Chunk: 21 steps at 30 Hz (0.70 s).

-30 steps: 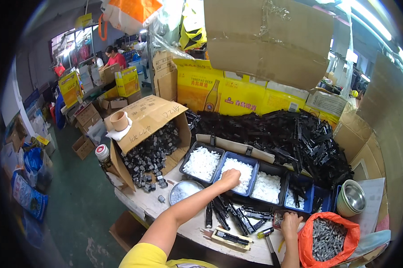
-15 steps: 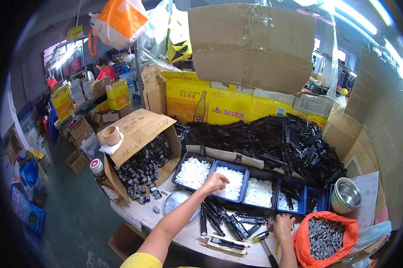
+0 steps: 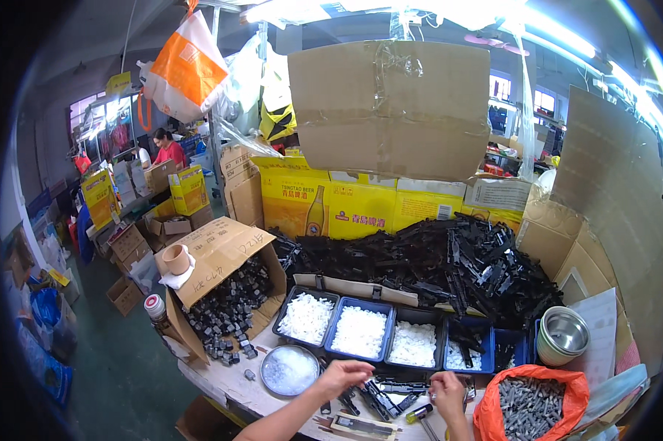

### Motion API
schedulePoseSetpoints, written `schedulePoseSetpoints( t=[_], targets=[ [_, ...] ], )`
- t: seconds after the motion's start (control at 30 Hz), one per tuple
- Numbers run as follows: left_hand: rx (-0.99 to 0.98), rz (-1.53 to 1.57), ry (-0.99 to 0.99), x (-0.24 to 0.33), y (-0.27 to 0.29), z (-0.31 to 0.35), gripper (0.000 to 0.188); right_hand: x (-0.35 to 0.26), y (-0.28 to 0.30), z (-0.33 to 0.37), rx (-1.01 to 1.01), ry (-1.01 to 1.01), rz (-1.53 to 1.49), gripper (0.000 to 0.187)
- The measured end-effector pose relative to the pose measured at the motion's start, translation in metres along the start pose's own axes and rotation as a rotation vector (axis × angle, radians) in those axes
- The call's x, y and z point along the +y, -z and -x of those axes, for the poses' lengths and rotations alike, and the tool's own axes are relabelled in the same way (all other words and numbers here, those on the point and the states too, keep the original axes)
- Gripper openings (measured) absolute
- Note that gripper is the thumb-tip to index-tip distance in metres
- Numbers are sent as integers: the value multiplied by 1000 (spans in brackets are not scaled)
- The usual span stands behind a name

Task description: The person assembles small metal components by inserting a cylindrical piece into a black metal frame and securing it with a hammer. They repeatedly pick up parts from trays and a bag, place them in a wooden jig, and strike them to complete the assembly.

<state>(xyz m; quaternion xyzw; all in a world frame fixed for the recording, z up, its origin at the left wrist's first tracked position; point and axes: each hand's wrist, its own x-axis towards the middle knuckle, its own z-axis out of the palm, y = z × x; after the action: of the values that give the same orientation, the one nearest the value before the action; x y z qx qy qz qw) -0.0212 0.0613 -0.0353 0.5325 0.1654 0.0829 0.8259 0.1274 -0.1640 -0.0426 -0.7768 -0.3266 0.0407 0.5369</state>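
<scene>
Looking at where the hands have room, they're held apart over the lower middle of the frame, with a short gap between them. The left hand (image 3: 341,377) has its fingers drawn in toward the thumb, but can't tell if it's pinching anything, too small to make out. The right hand (image 3: 447,395) is curled with its fingertips inward, and can't tell whether it's gripping anything either. Below and between them are the black parts (image 3: 375,401), loosely spread on the table (image 3: 232,389), with a yellow-handled tool (image 3: 420,413) just beside the right hand.

Room-wise it's snug. Behind the hands runs the front wall of the blue bin (image 3: 355,358) full of white pieces (image 3: 359,328), with more bins on either side, and the black pile (image 3: 420,257) rises past that. On the right, the orange bag's rim (image 3: 491,411) sits near the right wrist. On the left there's a round metal dish (image 3: 266,377) near the left forearm, and pale tabletop shows from there out to the curved table edge at lower left. Cardboard box (image 3: 225,242) walls off the far left corner.
</scene>
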Motion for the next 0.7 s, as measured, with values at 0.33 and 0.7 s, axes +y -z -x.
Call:
schedulePoseSetpoints(
  t=[0.33,0.7],
  targets=[
    [-162,-110,-138,-32,-45,29,40,-34,-62,37,-134,-154,-495,5],
    [-105,-246,-157,-33,-34,47,45,-65,-62,45,-168,-261,-657,5]
  ],
)
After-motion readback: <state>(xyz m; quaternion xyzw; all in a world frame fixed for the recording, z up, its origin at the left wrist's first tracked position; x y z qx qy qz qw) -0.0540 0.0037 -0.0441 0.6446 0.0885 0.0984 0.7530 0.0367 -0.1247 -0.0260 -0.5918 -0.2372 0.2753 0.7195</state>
